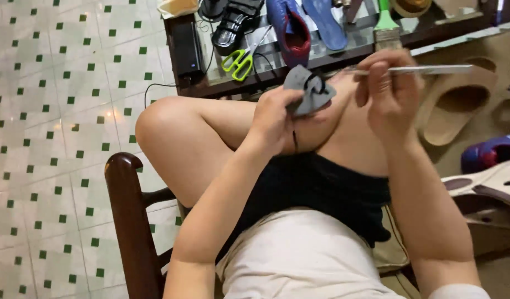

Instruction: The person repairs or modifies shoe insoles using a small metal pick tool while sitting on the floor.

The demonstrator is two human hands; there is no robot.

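Hands raised over the lap, both occupied. I see the left hand (272,119) closed around a small grey piece of material (307,88), folded or crumpled, with a dark cord or loop showing at its right edge; the fingers are curled tight on its lower part, and the piece sits just above the bent knee. The right hand (389,91) is closed in a pinch on a slim silver metal tool (426,70), held roughly level, its long end running out to the right; the near end, toward the grey piece, is hidden by the fingers, so I cannot tell whether it touches the material.

The person sits in a dark wooden chair (130,221) over a tiled floor (61,111) with small green squares. Ahead is a glass tabletop (266,58) with a dark frame. On it: scissors with yellow-green handles (241,58), a blue and red shoe part (291,27), a blue insole (327,22), a green-handled brush (387,27), a black box (187,47) at the left edge. Tan sandals (457,105) lie on the floor to the right.
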